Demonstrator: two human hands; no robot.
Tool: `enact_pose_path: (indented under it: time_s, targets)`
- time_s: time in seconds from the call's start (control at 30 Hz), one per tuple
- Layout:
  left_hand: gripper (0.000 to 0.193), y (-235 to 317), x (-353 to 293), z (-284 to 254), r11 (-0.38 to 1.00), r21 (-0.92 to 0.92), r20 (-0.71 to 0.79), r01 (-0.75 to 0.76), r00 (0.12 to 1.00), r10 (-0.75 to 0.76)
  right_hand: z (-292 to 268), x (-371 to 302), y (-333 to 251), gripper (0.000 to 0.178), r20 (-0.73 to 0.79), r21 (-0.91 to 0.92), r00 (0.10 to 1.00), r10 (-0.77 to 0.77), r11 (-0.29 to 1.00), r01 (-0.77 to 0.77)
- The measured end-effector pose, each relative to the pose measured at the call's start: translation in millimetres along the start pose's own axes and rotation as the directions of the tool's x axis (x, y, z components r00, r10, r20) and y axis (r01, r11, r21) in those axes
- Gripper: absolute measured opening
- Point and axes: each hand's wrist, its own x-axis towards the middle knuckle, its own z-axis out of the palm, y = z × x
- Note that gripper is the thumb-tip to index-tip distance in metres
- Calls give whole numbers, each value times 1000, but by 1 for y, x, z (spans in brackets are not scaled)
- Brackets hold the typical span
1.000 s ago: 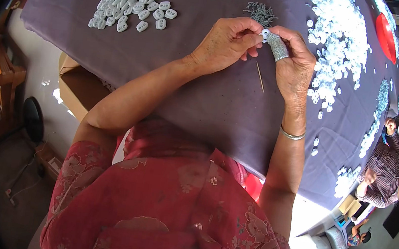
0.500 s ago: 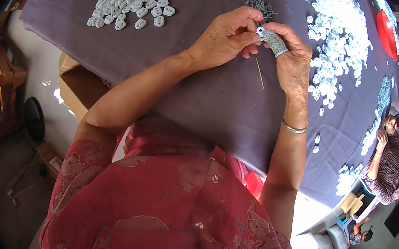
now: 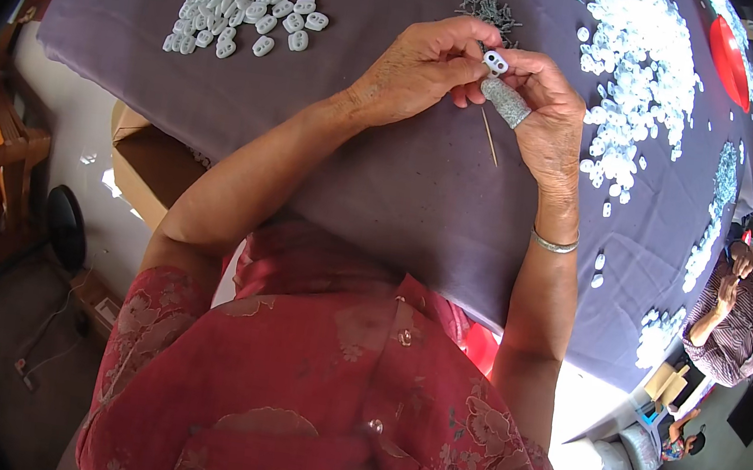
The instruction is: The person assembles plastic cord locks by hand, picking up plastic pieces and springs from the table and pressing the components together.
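Together, two hands (image 3: 425, 67) (image 3: 550, 106), one white piece (image 3: 494, 63)

Head-worn, one fisheye looks down past the floral blouse (image 3: 313, 368), over the tablecloth (image 3: 427, 204) edge, near left hand (image 3: 420, 69) and right hand (image 3: 551, 116).

Glare bleaches the white pile (image 3: 640, 98) at right; black vignetting darkens the corners.

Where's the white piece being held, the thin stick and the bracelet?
Held white piece (image 3: 495, 63): head view, between its dark holes.
Thin stick (image 3: 490, 138): head view, middle of its length.
Bracelet (image 3: 554, 246): head view, the band's near side.
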Motion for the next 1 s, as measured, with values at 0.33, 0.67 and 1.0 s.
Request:
enact_pose_path:
  time_s: [0.33, 0.67, 1.0]
  targets:
    - [23, -3, 2, -3, 995, 87, 24, -39, 999, 37, -1, -3, 9, 25, -61, -403, 989, -133, 910, 98]
    - [22, 4, 1, 1, 998, 68, -9, -6, 1000, 6, 10, -3, 3, 25, -98, -589, 934, -343, 776, 223]
    - [21, -8, 1, 1, 998, 16, -38, -62, 997, 62, 19, -3, -3, 27, -65, -727, 901, -429, 639, 251]
